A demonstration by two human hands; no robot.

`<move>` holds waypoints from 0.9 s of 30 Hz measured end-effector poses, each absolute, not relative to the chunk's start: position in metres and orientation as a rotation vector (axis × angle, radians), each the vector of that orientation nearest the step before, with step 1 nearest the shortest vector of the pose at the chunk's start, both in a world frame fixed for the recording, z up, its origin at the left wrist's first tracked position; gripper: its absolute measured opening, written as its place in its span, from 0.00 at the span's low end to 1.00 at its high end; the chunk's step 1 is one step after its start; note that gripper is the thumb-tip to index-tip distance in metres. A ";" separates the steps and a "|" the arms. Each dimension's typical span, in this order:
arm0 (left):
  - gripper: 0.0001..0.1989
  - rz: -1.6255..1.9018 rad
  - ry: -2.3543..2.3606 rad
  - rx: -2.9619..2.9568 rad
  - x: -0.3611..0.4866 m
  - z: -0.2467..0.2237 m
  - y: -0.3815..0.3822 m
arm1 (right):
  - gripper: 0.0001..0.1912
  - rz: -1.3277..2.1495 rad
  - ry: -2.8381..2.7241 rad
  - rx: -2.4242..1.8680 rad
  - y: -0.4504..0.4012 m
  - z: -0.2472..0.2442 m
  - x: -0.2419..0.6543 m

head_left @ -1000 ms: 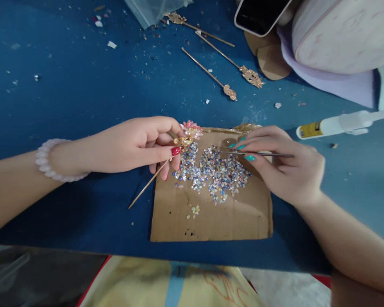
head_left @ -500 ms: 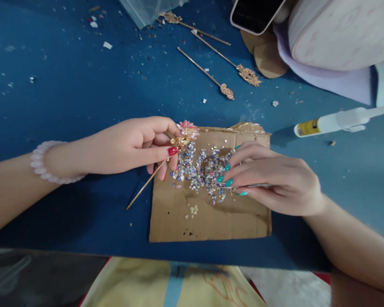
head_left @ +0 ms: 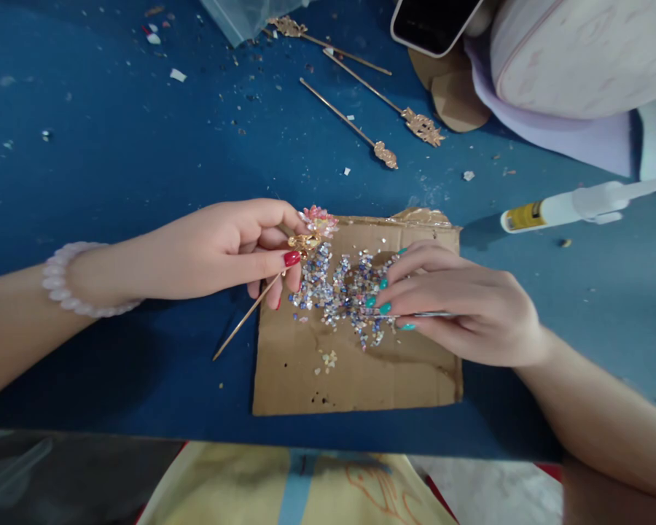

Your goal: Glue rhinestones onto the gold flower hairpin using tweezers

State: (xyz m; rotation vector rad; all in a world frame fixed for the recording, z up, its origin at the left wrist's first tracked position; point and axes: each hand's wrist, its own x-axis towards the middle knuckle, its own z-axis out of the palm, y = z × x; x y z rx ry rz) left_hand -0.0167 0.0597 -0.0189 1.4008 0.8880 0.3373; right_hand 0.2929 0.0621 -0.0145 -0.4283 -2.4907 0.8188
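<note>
My left hand (head_left: 224, 244) is closed on a gold hair stick (head_left: 246, 321), pinching it just below its ornate head between thumb and fingers. A pink petalled flower (head_left: 319, 221) decorates the top of that head, and the bare shaft slants down to the left. In my right hand (head_left: 459, 310) is a pair of slim metal tweezers (head_left: 434, 314), held nearly flat with the tips pointing left. Those tips sit low over a scattered pile of small blue, white and iridescent chips (head_left: 336, 288) on a piece of cardboard (head_left: 361, 386).
Several more gold hair sticks (head_left: 422, 126) lie farther back on the blue table (head_left: 114, 146). A white bottle with a yellow label (head_left: 525, 217) lies to the right. At the back are a phone (head_left: 434, 22), a pale round case (head_left: 579, 58) and a plastic bag (head_left: 240, 18).
My right hand with the tweezers has shifted slightly left over the chips. My left hand keeps the hair stick in the same pose. The whole view has slid a little.
</note>
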 end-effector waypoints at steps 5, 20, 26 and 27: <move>0.06 0.364 0.871 1.387 -0.018 -0.023 0.060 | 0.06 0.770 -2.450 -0.531 0.069 -0.013 0.298; 0.05 0.367 0.840 1.343 -0.015 -0.014 0.058 | 0.05 0.811 -2.451 -0.540 0.052 -0.019 0.284; 0.05 0.361 0.856 1.382 -0.018 -0.021 0.060 | 0.04 0.773 -2.427 -0.550 0.054 -0.019 0.286; 0.05 0.365 0.854 1.384 -0.018 -0.021 0.060 | 0.04 0.763 -2.421 -0.561 0.054 -0.018 0.286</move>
